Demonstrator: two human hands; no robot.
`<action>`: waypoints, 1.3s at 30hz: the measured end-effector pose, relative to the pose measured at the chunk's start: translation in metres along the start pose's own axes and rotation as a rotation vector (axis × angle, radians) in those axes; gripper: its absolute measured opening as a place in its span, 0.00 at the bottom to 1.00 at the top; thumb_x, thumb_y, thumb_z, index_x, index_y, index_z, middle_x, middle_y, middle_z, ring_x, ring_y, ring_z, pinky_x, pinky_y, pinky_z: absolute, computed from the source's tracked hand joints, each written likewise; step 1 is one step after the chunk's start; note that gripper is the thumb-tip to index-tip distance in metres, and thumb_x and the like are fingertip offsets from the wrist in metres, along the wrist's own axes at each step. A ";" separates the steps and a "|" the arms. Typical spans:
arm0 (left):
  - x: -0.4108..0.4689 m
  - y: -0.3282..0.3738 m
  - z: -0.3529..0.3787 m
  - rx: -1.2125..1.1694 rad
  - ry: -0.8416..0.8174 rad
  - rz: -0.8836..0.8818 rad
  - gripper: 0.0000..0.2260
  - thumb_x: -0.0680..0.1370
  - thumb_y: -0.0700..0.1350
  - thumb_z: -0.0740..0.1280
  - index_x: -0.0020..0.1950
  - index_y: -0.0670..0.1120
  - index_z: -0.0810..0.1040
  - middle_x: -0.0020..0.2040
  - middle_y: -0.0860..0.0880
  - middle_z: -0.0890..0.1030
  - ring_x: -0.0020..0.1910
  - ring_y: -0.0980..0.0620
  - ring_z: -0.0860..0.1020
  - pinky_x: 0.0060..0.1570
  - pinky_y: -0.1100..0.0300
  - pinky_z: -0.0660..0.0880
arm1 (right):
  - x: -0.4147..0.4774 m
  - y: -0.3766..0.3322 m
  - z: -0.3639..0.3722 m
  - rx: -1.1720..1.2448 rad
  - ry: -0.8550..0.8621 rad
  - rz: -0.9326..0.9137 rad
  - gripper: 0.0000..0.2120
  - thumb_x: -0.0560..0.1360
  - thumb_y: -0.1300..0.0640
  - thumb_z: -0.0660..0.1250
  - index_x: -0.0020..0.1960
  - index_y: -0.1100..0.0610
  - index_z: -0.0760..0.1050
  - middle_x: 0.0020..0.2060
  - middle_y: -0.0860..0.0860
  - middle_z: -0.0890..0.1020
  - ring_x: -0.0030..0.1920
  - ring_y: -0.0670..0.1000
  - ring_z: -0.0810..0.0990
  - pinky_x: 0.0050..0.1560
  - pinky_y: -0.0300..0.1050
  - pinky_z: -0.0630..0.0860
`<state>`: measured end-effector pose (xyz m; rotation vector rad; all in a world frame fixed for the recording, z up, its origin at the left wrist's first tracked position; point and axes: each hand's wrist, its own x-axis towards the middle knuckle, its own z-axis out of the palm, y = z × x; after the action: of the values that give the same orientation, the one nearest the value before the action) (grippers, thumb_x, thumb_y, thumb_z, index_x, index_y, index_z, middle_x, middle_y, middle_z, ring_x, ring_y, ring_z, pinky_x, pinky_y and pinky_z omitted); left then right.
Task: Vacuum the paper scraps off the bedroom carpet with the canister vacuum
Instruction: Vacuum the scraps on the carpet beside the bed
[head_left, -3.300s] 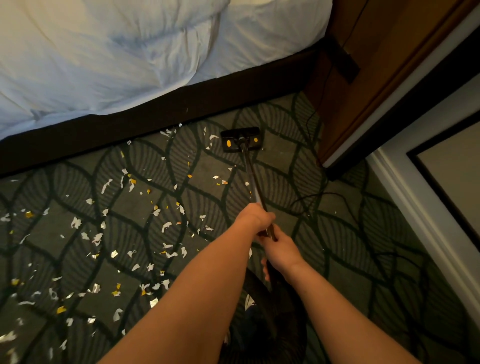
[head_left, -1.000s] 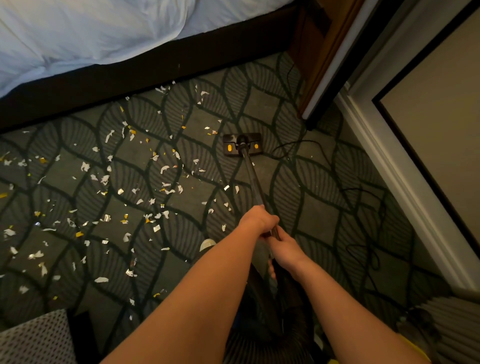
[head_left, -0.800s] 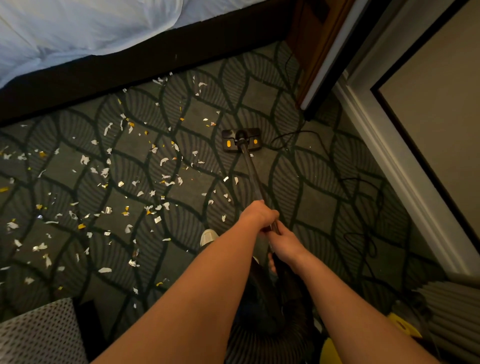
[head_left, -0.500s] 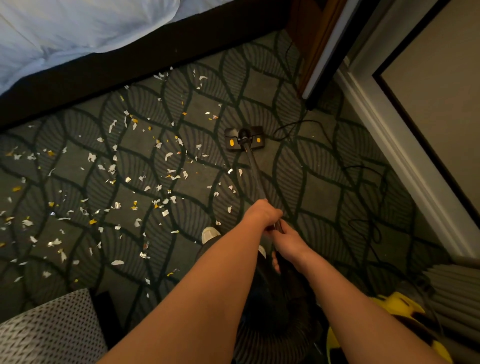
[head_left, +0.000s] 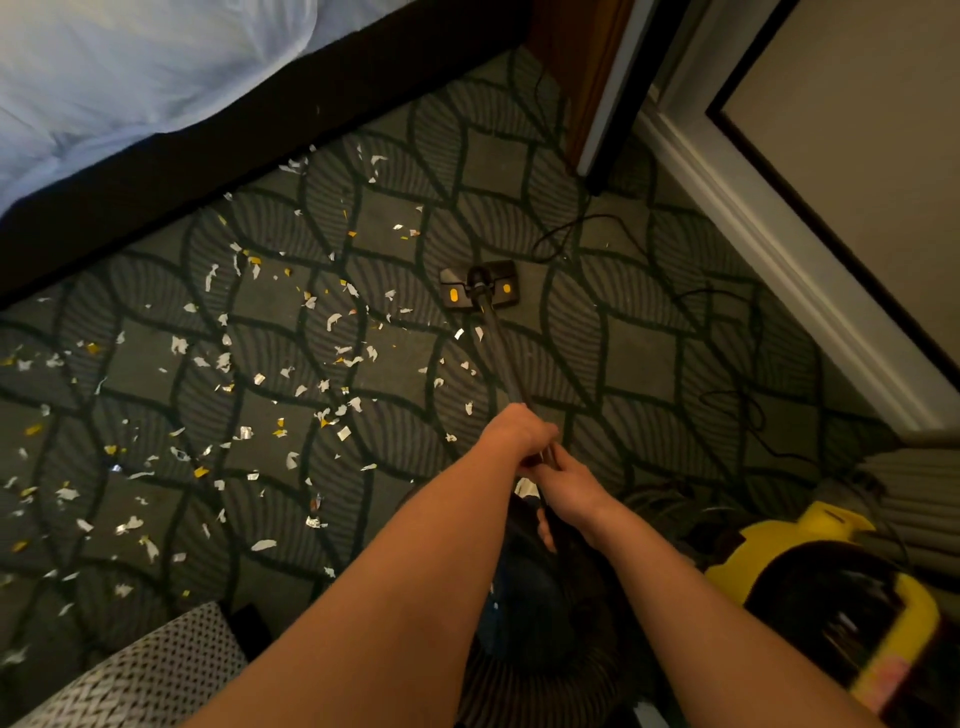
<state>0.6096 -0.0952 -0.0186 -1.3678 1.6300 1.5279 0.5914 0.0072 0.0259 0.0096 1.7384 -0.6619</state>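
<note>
The vacuum's dark wand (head_left: 500, 358) runs from my hands down to its black floor head (head_left: 480, 285) with two orange marks, flat on the leaf-patterned carpet (head_left: 613, 364). My left hand (head_left: 517, 431) grips the wand higher up; my right hand (head_left: 566, 486) grips it just behind. White and gold paper scraps (head_left: 270, 384) lie scattered over the carpet left of the floor head, several close to the wand. The yellow and black canister (head_left: 831, 587) sits on the floor at the lower right. The ribbed hose (head_left: 530, 691) hangs below my arms.
A bed with white bedding (head_left: 130, 78) and a dark base (head_left: 249, 140) runs along the top left. A wooden cabinet (head_left: 576, 62) and white baseboard (head_left: 769, 244) bound the right. A thin black cord (head_left: 727, 405) loops over the carpet on the right. A patterned seat (head_left: 135, 675) is at the bottom left.
The floor head has been drawn back from beside the bed base toward me, and the view has shifted back. The yellow canister and the patterned seat have come into view. Both hands keep their hold.
</note>
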 end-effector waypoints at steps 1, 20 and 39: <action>-0.003 -0.007 0.001 0.006 -0.007 -0.007 0.10 0.77 0.46 0.65 0.55 0.42 0.74 0.47 0.43 0.78 0.43 0.48 0.77 0.41 0.56 0.74 | -0.002 0.007 0.006 0.014 0.008 0.003 0.18 0.83 0.58 0.54 0.72 0.47 0.63 0.38 0.67 0.80 0.18 0.51 0.70 0.18 0.40 0.69; -0.066 -0.090 0.038 0.114 -0.027 -0.026 0.11 0.77 0.48 0.65 0.55 0.43 0.74 0.40 0.47 0.75 0.40 0.49 0.75 0.48 0.55 0.75 | -0.064 0.090 0.059 0.170 0.006 0.032 0.15 0.82 0.59 0.58 0.67 0.47 0.68 0.23 0.56 0.72 0.22 0.53 0.69 0.23 0.43 0.68; -0.156 -0.167 0.123 0.113 -0.026 -0.072 0.13 0.78 0.47 0.65 0.58 0.41 0.74 0.42 0.45 0.76 0.39 0.48 0.76 0.43 0.55 0.75 | -0.132 0.213 0.069 0.125 -0.079 0.078 0.14 0.80 0.57 0.61 0.65 0.48 0.68 0.22 0.56 0.71 0.21 0.53 0.69 0.23 0.42 0.68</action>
<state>0.7835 0.0936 0.0203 -1.3255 1.6081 1.3854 0.7642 0.1997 0.0461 0.1358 1.6107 -0.7036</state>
